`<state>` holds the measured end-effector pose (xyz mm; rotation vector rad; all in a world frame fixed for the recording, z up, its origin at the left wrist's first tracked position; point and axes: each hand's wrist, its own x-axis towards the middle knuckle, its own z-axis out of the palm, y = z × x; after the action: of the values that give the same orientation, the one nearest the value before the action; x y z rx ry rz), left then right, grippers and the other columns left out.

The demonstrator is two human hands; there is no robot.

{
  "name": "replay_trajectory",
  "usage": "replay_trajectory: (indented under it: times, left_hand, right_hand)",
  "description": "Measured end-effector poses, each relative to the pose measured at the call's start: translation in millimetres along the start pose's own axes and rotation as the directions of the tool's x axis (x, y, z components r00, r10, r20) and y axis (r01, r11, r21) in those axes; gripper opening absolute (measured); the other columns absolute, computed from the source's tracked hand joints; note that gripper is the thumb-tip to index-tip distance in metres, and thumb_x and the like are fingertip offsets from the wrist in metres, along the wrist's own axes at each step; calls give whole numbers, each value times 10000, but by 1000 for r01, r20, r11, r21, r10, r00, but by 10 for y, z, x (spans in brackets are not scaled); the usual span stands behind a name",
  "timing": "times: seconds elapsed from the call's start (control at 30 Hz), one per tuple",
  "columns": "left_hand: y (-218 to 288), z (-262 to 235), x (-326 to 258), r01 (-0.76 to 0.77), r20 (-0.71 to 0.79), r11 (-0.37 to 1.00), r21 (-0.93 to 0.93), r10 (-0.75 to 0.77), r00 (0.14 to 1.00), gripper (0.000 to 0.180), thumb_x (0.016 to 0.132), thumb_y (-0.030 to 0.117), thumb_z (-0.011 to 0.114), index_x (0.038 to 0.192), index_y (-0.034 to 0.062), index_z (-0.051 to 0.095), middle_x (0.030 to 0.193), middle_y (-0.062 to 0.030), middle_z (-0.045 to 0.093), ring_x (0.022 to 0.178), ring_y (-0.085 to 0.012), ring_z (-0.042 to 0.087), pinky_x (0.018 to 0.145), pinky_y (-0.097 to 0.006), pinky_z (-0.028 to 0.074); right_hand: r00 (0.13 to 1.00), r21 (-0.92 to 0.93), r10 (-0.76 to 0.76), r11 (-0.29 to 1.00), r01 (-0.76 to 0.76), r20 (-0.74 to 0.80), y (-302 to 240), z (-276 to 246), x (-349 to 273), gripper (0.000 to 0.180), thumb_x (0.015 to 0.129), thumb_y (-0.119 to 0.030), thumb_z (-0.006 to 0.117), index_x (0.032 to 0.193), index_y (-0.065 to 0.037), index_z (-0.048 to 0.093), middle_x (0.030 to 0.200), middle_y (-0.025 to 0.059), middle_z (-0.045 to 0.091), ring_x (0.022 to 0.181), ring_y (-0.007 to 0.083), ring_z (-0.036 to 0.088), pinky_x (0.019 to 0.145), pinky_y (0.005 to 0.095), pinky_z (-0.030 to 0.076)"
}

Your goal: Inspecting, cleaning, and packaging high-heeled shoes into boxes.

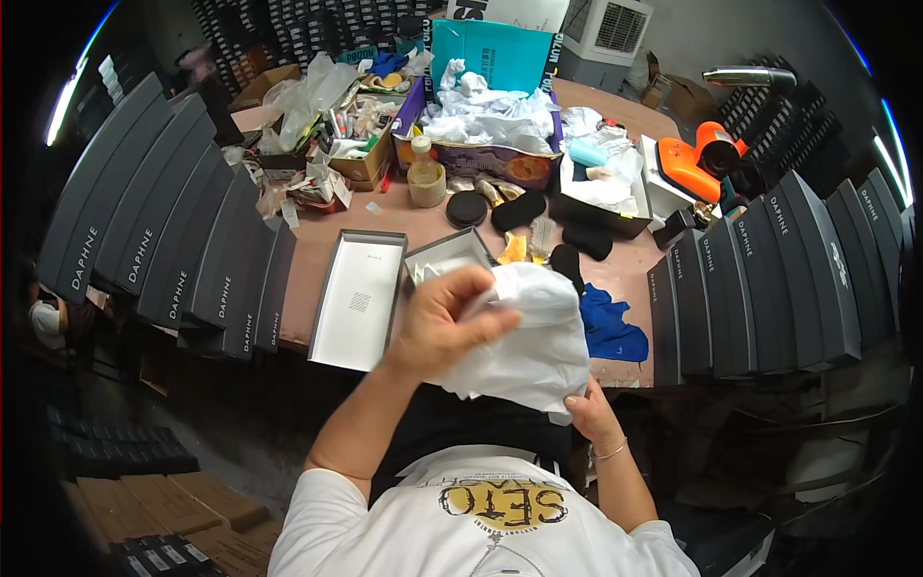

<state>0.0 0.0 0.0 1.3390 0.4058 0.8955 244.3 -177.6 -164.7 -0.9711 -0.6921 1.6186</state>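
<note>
A blue cloth (608, 327) lies by stacked dark boxes (760, 288) (rows flank both sides), near an orange tool (697, 159).

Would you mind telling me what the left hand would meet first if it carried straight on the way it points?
Likely the white wrapped bundle that the left hand already grips; depth is unclear.

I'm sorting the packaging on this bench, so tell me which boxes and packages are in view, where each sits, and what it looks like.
Open grey box lid: flat on the table, left of the hands, white inside.
Small open grey box: behind the left hand.
Dark grey long boxes: stacked row, table's left.
Dark grey long boxes: stacked row, table's right.
Teal box: upright, far edge.
Purple carton: holds crumpled white paper.
</note>
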Motion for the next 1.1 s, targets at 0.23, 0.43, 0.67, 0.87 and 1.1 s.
replay_trajectory:
  times: [0.23, 0.43, 0.67, 0.87, 1.1]
  left_hand:
    - [341, 210, 231, -375, 179, 270, 887, 547, 818, 111, 803, 125, 699, 868, 70, 629, 677, -83, 544, 569, -221, 591, 509, -331, 481]
    - [498, 311, 288, -521, 377, 471, 712, 369, 849, 145, 795, 97, 731, 901, 27, 662, 673, -78, 565, 547, -218, 549, 503, -318, 428]
    - [688, 203, 177, -426, 457, 560, 711, 92, 885, 186, 793, 143, 724, 936, 46, 657, 771, -94, 593, 681, -259, 589, 601, -337, 459]
    - [505, -164, 5, -351, 342, 407, 843, 97, 935, 213, 768, 11, 690, 980, 18, 669, 800, -112, 601, 702, -262, 598, 622, -335, 475]
    - [557, -97, -26, -457, 314, 355, 815, 393, 864, 209, 778, -26, 665, 986, -11, 657, 830, -121, 606, 712, -264, 599, 638, -322, 486]
  right_hand:
    - [992, -227, -120, 966, 125, 36, -409, 244, -20, 955, 714, -248, 835, 1459, -51, 272, 1421, 129, 400, 1284, 230, 424, 1045, 364, 352]
    - [809, -500, -579, 673, 546, 103, -978, 790, 80, 903, 726, -214, 827, 1445, -54, 305, 1391, 91, 419, 980, 142, 549, 773, 253, 480]
    - [651, -771, -603, 89, 630, 462, -1550, 1285, 433, 239, 740, -15, 743, 952, -19, 632, 706, 76, 538, 592, 188, 535, 537, 291, 422]
    - [626, -809, -631, -4, 588, 458, -1737, 1401, 403, 171, 736, -9, 737, 891, -20, 664, 687, 83, 548, 560, 211, 540, 500, 295, 409]
    - [684, -788, -621, 167, 593, 384, -1874, 1368, 248, 172, 713, -13, 765, 833, -28, 643, 870, 56, 577, 741, 152, 575, 618, 274, 451]
